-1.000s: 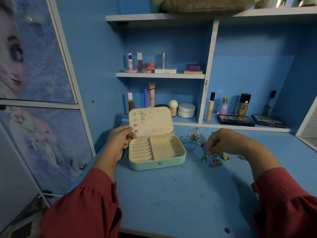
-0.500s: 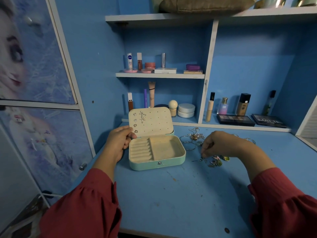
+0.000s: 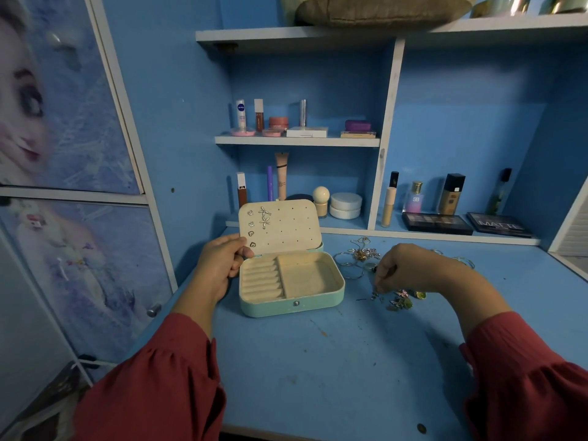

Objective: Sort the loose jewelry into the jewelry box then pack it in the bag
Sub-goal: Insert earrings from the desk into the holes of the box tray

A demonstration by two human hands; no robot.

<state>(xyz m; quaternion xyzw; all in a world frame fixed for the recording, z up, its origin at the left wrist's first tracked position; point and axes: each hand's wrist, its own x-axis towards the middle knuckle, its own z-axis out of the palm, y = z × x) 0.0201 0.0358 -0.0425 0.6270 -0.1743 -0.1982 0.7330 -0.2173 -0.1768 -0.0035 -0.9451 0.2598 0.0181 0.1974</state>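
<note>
A mint-green jewelry box (image 3: pixel 291 305) lies open on the blue desk, its cream lid (image 3: pixel 292 226) standing up with several studs and two starfish earrings pinned at its left. My left hand (image 3: pixel 219 262) grips the box's left side, thumb on the lid's lower corner. Loose jewelry lies right of the box: silver hoops and chains (image 3: pixel 358 257) and small coloured pieces (image 3: pixel 402 299). My right hand (image 3: pixel 407 268) hovers over the pile with fingertips curled down, pinching a small silver piece (image 3: pixel 375 292) just above the desk.
Cosmetics fill the shelves behind: tubes and jars (image 3: pixel 280 122), bottles (image 3: pixel 451 194) and two dark palettes (image 3: pixel 437 222). A cupboard door with a cartoon picture (image 3: pixel 63 122) stands at the left. A small dark coin-like spot (image 3: pixel 421 427) lies near the desk's front edge.
My right hand has shifted left over the jewelry pile and its fingertips have closed on a small piece. My left hand and the box have stayed put.
</note>
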